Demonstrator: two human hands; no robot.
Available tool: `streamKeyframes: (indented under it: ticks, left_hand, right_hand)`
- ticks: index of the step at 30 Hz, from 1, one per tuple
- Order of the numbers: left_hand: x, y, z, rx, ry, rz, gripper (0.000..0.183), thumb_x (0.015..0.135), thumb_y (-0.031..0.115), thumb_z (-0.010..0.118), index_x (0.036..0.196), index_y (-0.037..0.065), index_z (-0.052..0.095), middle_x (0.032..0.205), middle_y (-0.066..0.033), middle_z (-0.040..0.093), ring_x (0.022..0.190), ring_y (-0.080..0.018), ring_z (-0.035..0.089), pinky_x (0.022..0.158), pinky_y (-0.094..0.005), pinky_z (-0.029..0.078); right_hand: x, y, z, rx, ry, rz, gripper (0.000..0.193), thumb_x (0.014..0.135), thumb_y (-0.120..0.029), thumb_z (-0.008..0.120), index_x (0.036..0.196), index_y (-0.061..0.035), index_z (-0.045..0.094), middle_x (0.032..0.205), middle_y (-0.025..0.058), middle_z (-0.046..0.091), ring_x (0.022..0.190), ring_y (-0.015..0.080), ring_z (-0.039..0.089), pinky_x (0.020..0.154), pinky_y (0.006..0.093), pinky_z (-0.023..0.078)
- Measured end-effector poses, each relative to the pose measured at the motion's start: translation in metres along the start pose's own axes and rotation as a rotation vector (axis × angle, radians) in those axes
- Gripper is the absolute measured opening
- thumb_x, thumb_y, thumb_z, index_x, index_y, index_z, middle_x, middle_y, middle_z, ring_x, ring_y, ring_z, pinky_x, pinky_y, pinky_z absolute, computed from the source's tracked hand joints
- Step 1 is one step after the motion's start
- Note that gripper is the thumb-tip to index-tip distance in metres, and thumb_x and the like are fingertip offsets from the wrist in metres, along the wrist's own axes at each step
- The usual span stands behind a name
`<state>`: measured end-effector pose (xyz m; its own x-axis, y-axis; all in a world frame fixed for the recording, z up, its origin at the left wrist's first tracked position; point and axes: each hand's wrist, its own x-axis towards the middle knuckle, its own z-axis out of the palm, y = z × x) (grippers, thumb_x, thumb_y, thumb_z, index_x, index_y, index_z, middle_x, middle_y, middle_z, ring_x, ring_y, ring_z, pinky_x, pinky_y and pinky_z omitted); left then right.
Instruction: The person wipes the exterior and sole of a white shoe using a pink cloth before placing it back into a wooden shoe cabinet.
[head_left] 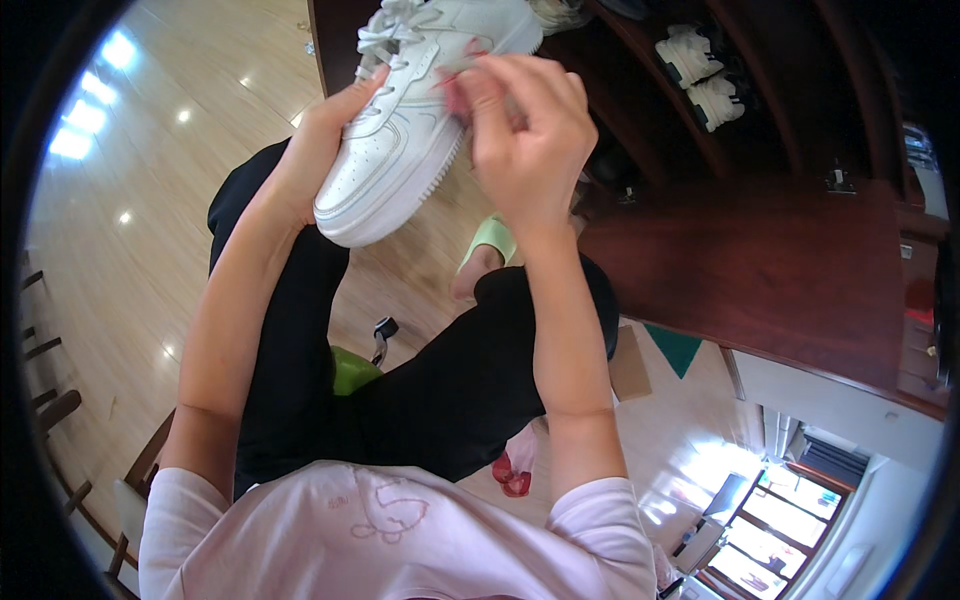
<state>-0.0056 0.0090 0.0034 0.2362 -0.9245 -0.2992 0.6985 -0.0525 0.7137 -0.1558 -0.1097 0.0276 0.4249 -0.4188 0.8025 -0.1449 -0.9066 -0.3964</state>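
Observation:
A white lace-up sneaker point(375, 165) is held up in front of me at the top of the head view, toe pointing down toward me and slightly left. My left hand point(322, 140) grips it from the left, thumb lying by the laces point(385, 42). Against the shoe's right side, my right hand point(530, 125) is closed in a pinch on a small pink-red cloth point(457, 98). Motion blurs the right fingertips and the cloth, so its full shape cannot be made out. Reddish color also shows on the sneaker's side just above the cloth.
To the right stands a dark wooden shoe cabinet with its door panel point(750, 280) folded down. White shoes point(702, 78) sit on its shelves. Below me are a green slipper point(490, 240), a green seat point(352, 372) with a caster, and red footwear point(515, 478). Chairs line the left edge.

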Motion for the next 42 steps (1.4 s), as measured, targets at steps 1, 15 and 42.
streamKeyframes:
  ticks: [1,15,42]
  left_hand:
    - [0.002,-0.004,-0.003,-0.006,-0.018,-0.014,0.045,0.106,0.040,0.053,0.125,0.002,0.065,0.108,-0.0083,0.074,0.086,-0.0117,0.072,0.074,-0.0256,0.058]
    - [0.007,-0.003,-0.008,0.093,-0.071,0.021,0.037,0.106,0.039,0.052,0.113,0.005,0.064,0.097,-0.0061,0.072,0.081,-0.0124,0.071,0.070,-0.0276,0.058]
    - [0.029,-0.012,-0.009,-0.325,0.013,-0.028,0.040,0.108,0.040,0.047,0.119,0.004,0.062,0.101,-0.0104,0.071,0.082,-0.0209,0.072,0.073,-0.0382,0.061]
  right_hand:
    - [0.001,0.007,0.001,0.039,0.012,0.049,0.010,0.088,-0.021,0.076,0.091,-0.0107,0.078,0.091,0.0040,0.072,0.080,0.0219,0.060,0.071,0.0338,0.049]
    - [-0.010,-0.004,0.020,0.164,-0.043,0.060,0.014,0.086,-0.013,0.080,0.096,-0.0050,0.077,0.095,0.0071,0.069,0.078,0.0187,0.063,0.068,0.0302,0.049]
    - [-0.020,-0.053,0.020,0.165,-0.123,0.194,0.018,0.088,-0.018,0.078,0.098,-0.0039,0.074,0.096,0.0096,0.066,0.078,0.0245,0.062,0.069,0.0345,0.049]
